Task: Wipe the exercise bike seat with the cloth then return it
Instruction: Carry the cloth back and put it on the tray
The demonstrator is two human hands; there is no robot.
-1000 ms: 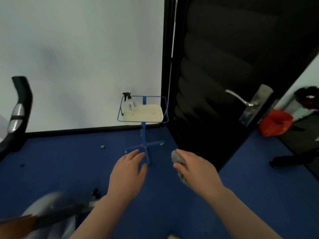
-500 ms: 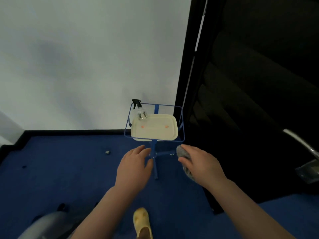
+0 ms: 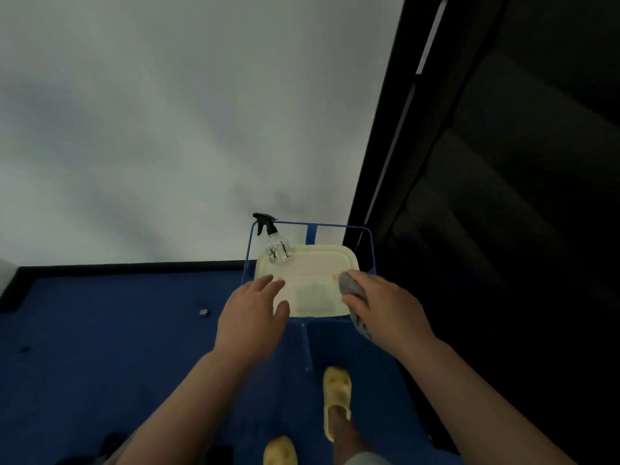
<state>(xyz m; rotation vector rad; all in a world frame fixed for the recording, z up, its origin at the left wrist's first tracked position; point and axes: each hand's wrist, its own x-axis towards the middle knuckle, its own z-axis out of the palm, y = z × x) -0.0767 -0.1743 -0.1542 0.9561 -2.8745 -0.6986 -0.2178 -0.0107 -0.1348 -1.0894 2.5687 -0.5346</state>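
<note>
Both hands hover at the tray [image 3: 335,255]; your right hand [image 3: 385,307] is closed around the grey cloth [image 3: 350,286], already above the tray's right edge; your left hand [image 3: 251,313] is open, empty; lower the cloth slightly left.

A clear spray bottle [image 3: 276,245] with a black trigger stands upright at the far left corner of a cream tray [image 3: 313,263] on a blue wire stand [image 3: 368,245]. Blue floor [image 3: 100,347] meets a white wall [image 3: 167,129], beside a dark door [image 3: 520,196]. Yellow slippers [image 3: 336,396] show below.
</note>
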